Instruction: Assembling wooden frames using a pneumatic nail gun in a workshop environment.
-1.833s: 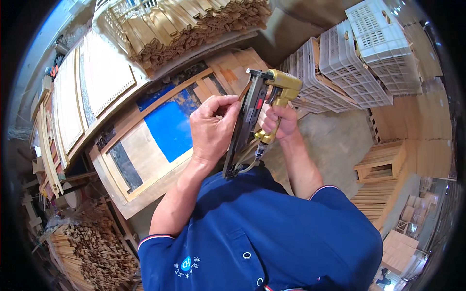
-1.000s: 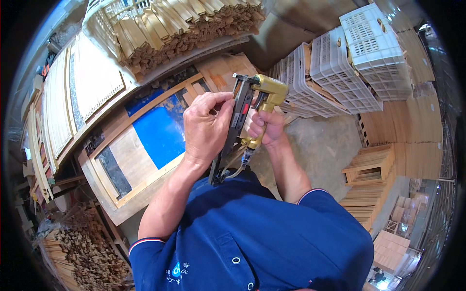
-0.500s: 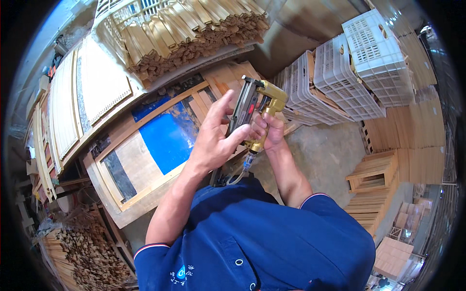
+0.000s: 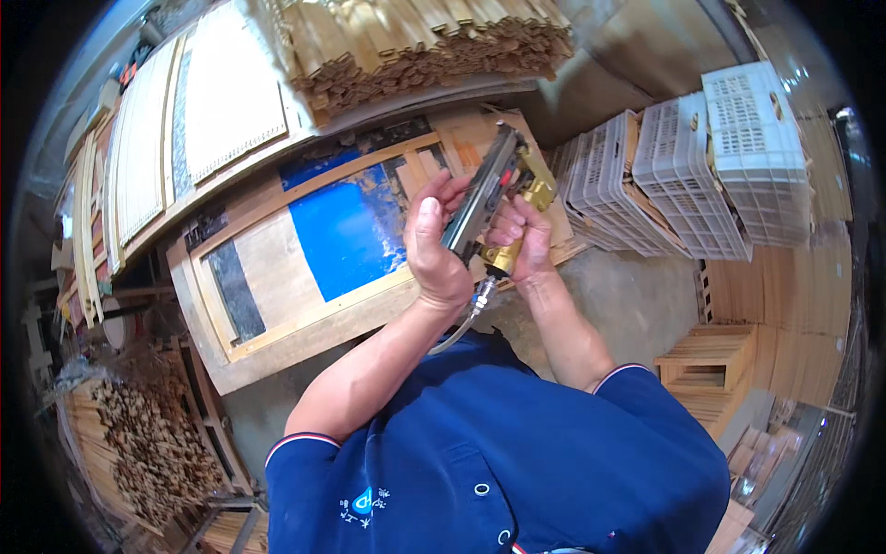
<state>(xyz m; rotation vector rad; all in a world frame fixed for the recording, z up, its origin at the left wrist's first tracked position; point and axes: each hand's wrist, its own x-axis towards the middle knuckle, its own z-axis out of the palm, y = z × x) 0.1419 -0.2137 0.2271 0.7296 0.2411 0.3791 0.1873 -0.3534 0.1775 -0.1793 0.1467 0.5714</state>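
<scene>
A brass-coloured and black air nail gun (image 4: 484, 196) is tilted in front of my chest, its long dark magazine facing left. My right hand (image 4: 528, 242) is wrapped round its handle. Beside the magazine, my left hand (image 4: 436, 254) has its thumb raised and its fingers apart, partly behind the gun. Whether the left palm touches the magazine is hard to tell. A pale air hose (image 4: 454, 336) runs from the metal fitting under the handle toward my waist.
Ahead stands a low workbench (image 4: 268, 360) with wooden rails and a blue panel (image 4: 346, 242). Bundled wood strips (image 4: 434, 60) lie beyond it, pale slatted boards (image 4: 231, 102) to the left. White plastic crates (image 4: 678, 171) stand at right; more strips (image 4: 152, 452) are stacked lower left.
The nail gun has turned, its magazine now more in view and slanting. My left hand has drawn back from it with the thumb up; the right hand keeps its grip.
</scene>
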